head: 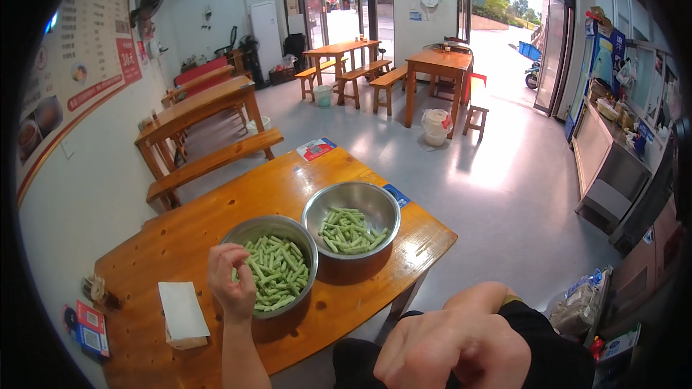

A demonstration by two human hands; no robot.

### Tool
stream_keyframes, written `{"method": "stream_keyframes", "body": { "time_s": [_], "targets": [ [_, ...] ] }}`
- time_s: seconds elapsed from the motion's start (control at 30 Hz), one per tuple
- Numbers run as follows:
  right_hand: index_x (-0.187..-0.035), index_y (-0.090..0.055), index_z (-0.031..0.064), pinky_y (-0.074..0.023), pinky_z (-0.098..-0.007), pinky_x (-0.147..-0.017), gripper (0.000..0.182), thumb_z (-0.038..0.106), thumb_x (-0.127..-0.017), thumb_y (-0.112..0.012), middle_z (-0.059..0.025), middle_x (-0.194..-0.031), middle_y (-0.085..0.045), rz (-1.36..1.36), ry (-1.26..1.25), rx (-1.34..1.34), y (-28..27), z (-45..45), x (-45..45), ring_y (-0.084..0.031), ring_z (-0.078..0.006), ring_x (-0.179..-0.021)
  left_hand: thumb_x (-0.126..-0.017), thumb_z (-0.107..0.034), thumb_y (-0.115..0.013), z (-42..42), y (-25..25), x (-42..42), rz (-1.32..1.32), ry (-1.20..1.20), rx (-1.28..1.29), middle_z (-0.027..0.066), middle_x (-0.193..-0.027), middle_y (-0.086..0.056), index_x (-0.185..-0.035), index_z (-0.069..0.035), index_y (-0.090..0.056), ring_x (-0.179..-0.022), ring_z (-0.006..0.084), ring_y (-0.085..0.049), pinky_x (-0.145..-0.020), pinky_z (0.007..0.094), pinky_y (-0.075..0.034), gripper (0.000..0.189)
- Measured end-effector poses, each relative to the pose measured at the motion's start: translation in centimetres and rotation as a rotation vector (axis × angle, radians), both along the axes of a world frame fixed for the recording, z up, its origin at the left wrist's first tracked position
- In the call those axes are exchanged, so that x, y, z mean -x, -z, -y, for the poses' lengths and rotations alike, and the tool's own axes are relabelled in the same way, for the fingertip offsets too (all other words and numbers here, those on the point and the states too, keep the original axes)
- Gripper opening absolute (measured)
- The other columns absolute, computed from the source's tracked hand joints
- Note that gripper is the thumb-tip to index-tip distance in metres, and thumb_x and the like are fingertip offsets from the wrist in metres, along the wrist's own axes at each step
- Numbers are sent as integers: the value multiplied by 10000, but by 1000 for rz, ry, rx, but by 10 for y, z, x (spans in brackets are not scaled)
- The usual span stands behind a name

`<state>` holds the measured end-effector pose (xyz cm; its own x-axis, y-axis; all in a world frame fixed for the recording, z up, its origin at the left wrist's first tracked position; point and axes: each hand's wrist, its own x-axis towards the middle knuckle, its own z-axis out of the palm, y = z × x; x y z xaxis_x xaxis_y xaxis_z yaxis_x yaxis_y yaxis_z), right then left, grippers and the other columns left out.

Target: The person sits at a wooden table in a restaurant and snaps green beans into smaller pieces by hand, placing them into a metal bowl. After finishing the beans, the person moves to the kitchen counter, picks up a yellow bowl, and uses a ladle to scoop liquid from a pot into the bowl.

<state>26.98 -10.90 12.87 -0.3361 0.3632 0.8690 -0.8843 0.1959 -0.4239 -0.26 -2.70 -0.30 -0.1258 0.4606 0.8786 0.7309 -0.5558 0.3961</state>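
Note:
Two steel bowls stand side by side on a varnished wooden table (292,178). The nearer left bowl (312,259) is well filled with cut green bean pieces (277,267); the right bowl (381,194) holds a smaller heap of cut pieces (351,229). My left hand (233,281) is at the left rim of the nearer bowl, fingers curled; whether a piece is between them cannot be told. Close to the camera, my right hand (454,348) is bent with its knuckles up, right of the table's edge. Its fingertips and anything in them are hidden.
A napkin pack (184,310), a small jar (100,292) and a card with printed codes (89,329) sit at the table's left. A bench (216,167) stands beyond it. More tables, a bagged bin (436,127) and a counter (611,146) are farther off.

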Motion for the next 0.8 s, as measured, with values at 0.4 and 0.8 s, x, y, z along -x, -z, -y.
{"method": "stream_keyframes", "body": {
  "time_s": [0.4, 0.8],
  "targets": [
    [-799, -691, 53, -377, -249, -448, 126, -19, -722, -759, -77, -707, -521, 138, -105, -216, -6, 0, -6, -525, -157, -516, -694, 146, -494, 2, -3, -2, -19, -19, -33, 107, -849, -586, -805, -11, -589, -710, 210, -563, -591, 263, -465, 215],
    [-886, -512, 38, -463, -347, -550, 153, 146, -808, -587, -145, -860, -480, 433, 213, -825, 18, -4, 41, -566, -298, -711, -694, 140, -491, -2, 2, -1, -25, -16, -14, 107, -834, -580, -796, -12, -578, -737, 237, -564, -626, 290, -465, 203]
  ]
}}
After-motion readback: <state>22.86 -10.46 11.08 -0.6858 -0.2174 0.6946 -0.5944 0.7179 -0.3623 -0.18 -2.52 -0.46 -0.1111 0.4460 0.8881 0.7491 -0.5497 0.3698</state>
